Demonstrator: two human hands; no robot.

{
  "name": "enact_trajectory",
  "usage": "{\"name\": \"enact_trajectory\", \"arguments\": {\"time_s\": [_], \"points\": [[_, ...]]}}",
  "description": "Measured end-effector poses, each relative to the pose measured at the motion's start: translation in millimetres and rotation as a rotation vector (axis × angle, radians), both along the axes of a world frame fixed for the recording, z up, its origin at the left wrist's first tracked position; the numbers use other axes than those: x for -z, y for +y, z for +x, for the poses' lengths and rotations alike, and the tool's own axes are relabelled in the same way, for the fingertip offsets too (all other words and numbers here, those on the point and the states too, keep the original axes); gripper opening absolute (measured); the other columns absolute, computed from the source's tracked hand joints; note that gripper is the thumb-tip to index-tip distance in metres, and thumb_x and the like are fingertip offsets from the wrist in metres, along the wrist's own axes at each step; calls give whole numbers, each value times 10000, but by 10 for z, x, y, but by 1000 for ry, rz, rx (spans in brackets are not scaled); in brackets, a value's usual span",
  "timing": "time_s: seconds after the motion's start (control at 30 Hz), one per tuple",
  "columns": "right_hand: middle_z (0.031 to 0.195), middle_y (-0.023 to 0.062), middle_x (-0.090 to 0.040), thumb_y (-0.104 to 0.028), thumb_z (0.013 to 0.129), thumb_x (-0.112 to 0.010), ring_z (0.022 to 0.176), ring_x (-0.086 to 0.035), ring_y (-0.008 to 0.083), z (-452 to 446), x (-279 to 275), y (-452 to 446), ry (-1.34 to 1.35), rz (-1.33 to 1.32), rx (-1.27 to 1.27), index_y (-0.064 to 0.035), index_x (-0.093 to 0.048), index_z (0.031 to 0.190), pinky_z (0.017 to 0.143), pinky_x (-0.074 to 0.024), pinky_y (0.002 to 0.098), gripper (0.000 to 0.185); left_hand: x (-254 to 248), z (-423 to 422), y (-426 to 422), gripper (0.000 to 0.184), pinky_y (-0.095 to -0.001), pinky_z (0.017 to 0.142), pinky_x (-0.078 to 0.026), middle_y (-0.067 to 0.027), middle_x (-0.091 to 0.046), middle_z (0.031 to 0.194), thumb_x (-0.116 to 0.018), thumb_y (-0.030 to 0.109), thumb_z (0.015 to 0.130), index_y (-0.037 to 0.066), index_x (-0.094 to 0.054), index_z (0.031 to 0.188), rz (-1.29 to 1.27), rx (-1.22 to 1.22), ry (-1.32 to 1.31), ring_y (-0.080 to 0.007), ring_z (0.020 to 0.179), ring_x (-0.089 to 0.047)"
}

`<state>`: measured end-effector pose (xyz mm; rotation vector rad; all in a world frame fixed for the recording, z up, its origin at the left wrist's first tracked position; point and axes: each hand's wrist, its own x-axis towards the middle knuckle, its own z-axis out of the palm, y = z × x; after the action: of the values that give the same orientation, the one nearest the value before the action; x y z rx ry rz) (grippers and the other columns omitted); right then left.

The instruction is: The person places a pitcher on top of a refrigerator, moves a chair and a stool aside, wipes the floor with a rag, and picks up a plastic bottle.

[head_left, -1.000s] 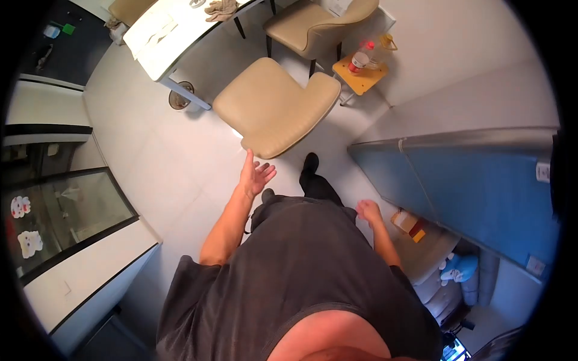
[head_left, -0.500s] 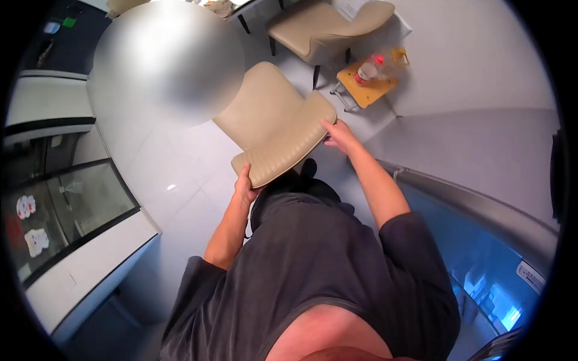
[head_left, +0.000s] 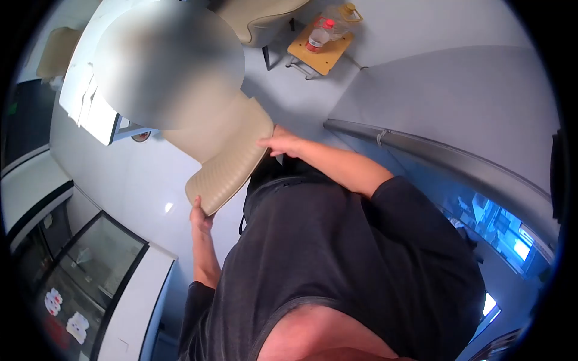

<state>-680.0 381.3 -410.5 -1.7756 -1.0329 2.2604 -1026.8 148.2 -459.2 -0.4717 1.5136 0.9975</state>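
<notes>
A beige padded chair [head_left: 232,153] is in front of me, its ribbed backrest nearest my body. My left hand [head_left: 201,215] grips the backrest's left end, with the thumb on top. At the backrest's right end, my right hand [head_left: 280,142] is closed on the edge, its fingers partly hidden. A round blur covers the far part of the chair's seat, and its legs are hidden from sight.
A white table [head_left: 81,99] stands ahead on the left. Beyond lies another beige chair [head_left: 256,21]. A yellow stool [head_left: 328,57] carries plastic bottles by the wall. To my left is a glass-fronted cabinet [head_left: 99,259]; a metal rail [head_left: 433,156] runs along my right.
The chair and both my hands have shifted left in view, and the chair has turned. The white table has come into sight, while the stool sits higher and further left.
</notes>
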Motion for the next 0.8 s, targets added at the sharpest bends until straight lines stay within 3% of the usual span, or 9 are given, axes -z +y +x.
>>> {"name": "enact_trajectory", "arguments": {"time_s": [0.07, 0.13, 0.2, 0.27, 0.3, 0.53, 0.6, 0.7, 0.8], "points": [[1288, 199, -619, -373, 829, -796, 1133, -651, 278, -122, 119, -95, 5, -28, -53, 31, -520, 1358, 828, -598, 402, 720, -68, -248, -70, 543, -545, 1017, -502, -120, -564, 1403, -541, 360, 1027, 97, -405, 1482, -48, 30, 30, -335, 1230, -592], [1241, 227, -630, -414, 831, -795, 1041, -686, 294, -229, 136, -60, 3, -202, -292, 42, -524, 1356, 811, -599, 378, 746, -134, -427, -53, 558, -539, 1025, -487, -109, -543, 1425, -540, 372, 1026, 111, -389, 1495, -48, 48, 36, -322, 1250, -572], [1244, 225, -641, -400, 860, -776, 1006, -694, 296, -259, 106, -86, -14, -200, -316, 83, -541, 1335, 855, -586, 383, 717, -171, -531, -43, 565, -540, 1044, -466, -109, -513, 1452, -515, 391, 1035, 119, -372, 1508, -59, 76, 27, -321, 1281, -542], [1191, 229, -669, -422, 848, -784, 981, -704, 284, -276, 84, -70, -25, -241, -427, 85, -555, 1323, 814, -596, 364, 731, -188, -581, -4, 541, -515, 1012, -501, -95, -563, 1404, -514, 426, 1026, 133, -430, 1472, -148, 109, 58, -311, 1234, -588], [1046, 225, -685, -467, 819, -796, 831, -704, 259, -268, 129, -97, -28, -227, -424, 53, -611, 1268, 694, -602, 349, 711, -95, -659, -82, 549, -510, 1009, -494, -81, -556, 1413, -492, 462, 1025, 158, -430, 1478, -109, 141, 9, -312, 1248, -575], [1045, 212, -684, -433, 836, -769, 844, -716, 258, -85, 232, 118, -9, -115, -521, 100, -605, 1248, 685, -599, 353, 694, -230, -566, 26, 628, -537, 993, -481, -124, -474, 1470, -468, 481, 1021, 139, -338, 1531, -192, 172, 53, -349, 1289, -517], [1024, 125, -698, -421, 888, -708, 866, -707, 217, -13, 295, 279, 0, -73, -552, 48, -670, 1160, 725, -594, 328, 543, -245, -556, 66, 672, -545, 992, -483, -132, -468, 1470, -526, 479, 998, 148, -316, 1543, -244, 162, 70, -348, 1297, -511], [1007, 102, -695, -420, 905, -694, 857, -695, 201, 213, 486, 518, 39, -99, -430, 35, -677, 1124, 727, -585, 335, 506, -184, -607, 75, 708, -525, 1003, -487, -169, -507, 1433, -589, 468, 969, 102, -354, 1528, -332, 208, 191, -355, 1270, -538], [990, 99, -695, -430, 913, -691, 856, -686, 192, 530, 797, 733, 2, -90, -329, 23, -678, 1096, 727, -578, 337, 489, 48, -709, 91, 716, -505, 1009, -490, -224, -547, 1385, -628, 453, 940, 19, -432, 1474, -422, 427, 439, -372, 1244, -558]]}}
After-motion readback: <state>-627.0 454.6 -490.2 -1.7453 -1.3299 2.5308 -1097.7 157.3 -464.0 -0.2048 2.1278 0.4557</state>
